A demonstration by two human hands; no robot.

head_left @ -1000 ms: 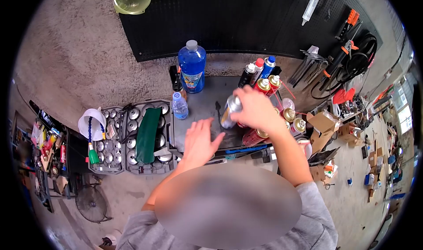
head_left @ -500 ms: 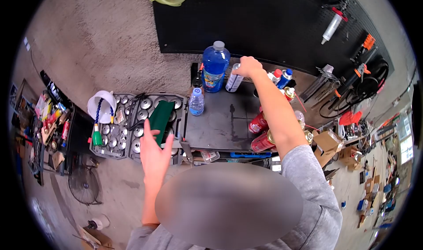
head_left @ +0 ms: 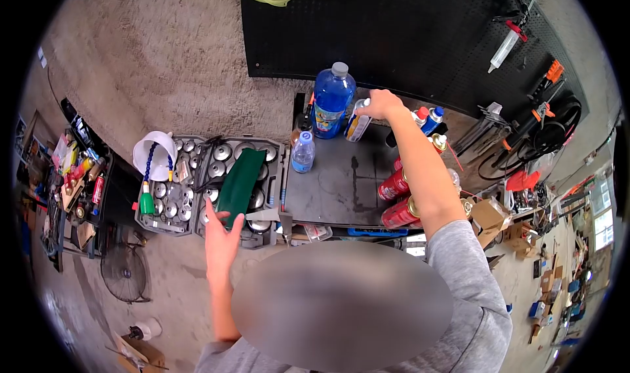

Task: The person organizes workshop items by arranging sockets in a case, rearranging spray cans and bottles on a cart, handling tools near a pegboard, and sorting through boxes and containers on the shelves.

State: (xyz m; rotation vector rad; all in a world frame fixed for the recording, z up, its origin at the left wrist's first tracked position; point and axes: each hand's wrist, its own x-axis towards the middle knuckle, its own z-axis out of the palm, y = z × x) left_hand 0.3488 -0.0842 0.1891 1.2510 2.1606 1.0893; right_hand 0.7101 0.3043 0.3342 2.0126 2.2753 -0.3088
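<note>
My right hand (head_left: 383,105) grips the upper part of a white and blue spray can (head_left: 357,125), its far fingers partly hidden. The can stands slightly tilted at the back of the black tabletop (head_left: 335,182), beside a large blue jug of liquid (head_left: 333,100). A small clear water bottle (head_left: 303,153) stands in front of the jug. My left hand (head_left: 222,240) is open, thumb and fingers apart, near the lower end of a green cloth (head_left: 241,186). That cloth lies over a case of round metal caps (head_left: 216,169).
Red spray cans (head_left: 395,186) and other cans stand at the table's right side, under my right arm. A white bucket (head_left: 155,156) with a green-tipped hose sits on the left case. Behind the table is a black pegboard (head_left: 394,38) with hung tools. A fan (head_left: 123,271) stands on the floor.
The view has shifted, so most things appear further right. The can's label has turned and it leans a little more. My left hand has moved slightly lower and left, away from the cloth.
</note>
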